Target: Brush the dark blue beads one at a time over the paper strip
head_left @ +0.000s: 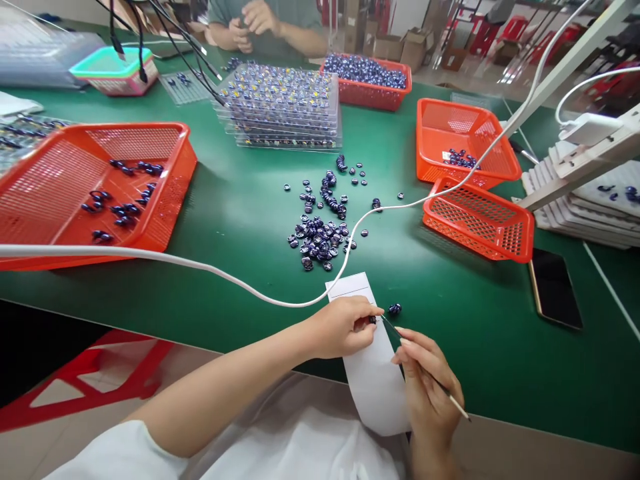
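Note:
Over a white paper strip (373, 393) at the table's front edge, my left hand (343, 327) is closed in a pinch on a small dark shiny piece (373, 320), partly hidden by the fingers. My right hand (433, 377) grips a thin stick-like tool (457, 405) with a pale rear end; its fine tip meets the piece at my left fingertips. Just beyond lies a small dark-blue cluster (395, 309). Further back, a loose pile of shiny dark-blue pieces (320, 240) rests on the green table (240, 200), with a curved stacked row (330, 193) behind it.
A white cable (280, 303) crosses the table before me. Orange baskets (175, 187) stand left and right (477, 220). Stacked clear trays (290, 133), a full red basket (380, 97), a phone (555, 287) and a metal frame (575, 167) surround the area. Another person's hands (255, 23) are opposite.

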Action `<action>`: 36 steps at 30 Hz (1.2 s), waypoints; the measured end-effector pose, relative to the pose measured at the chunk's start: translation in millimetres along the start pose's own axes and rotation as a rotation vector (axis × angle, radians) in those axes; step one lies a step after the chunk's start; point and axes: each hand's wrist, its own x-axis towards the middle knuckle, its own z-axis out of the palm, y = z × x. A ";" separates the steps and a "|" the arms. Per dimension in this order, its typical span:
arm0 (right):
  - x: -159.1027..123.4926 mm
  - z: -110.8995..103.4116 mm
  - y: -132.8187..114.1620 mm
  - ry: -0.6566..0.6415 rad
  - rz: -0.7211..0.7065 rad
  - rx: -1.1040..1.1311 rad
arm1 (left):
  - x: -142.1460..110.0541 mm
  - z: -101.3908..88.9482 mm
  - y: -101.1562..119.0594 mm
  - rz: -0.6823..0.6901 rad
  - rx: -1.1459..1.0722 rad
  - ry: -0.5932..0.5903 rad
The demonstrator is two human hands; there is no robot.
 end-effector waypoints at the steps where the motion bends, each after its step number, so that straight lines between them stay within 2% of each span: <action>1: -0.9 0.4 0.8 0.011 0.026 0.011 | -0.2 0.4 -0.3 0.001 0.000 0.002; 7: 0.3 1.3 4.1 -0.007 0.083 -0.062 | -1.0 1.3 -0.4 0.012 0.028 0.000; 13: 2.6 6.0 0.4 0.050 0.158 -0.169 | -1.2 3.7 -2.6 0.032 0.037 0.017; 19: 2.7 6.9 -1.2 0.097 0.195 -0.154 | -1.7 4.4 -2.9 0.020 0.019 0.021; 26: 5.3 5.3 -5.9 0.120 0.263 -0.134 | -1.2 4.8 -3.3 0.075 0.016 0.035; 36: 6.8 4.7 -2.3 0.100 0.268 -0.193 | -0.6 6.9 -1.8 -0.008 -0.012 0.012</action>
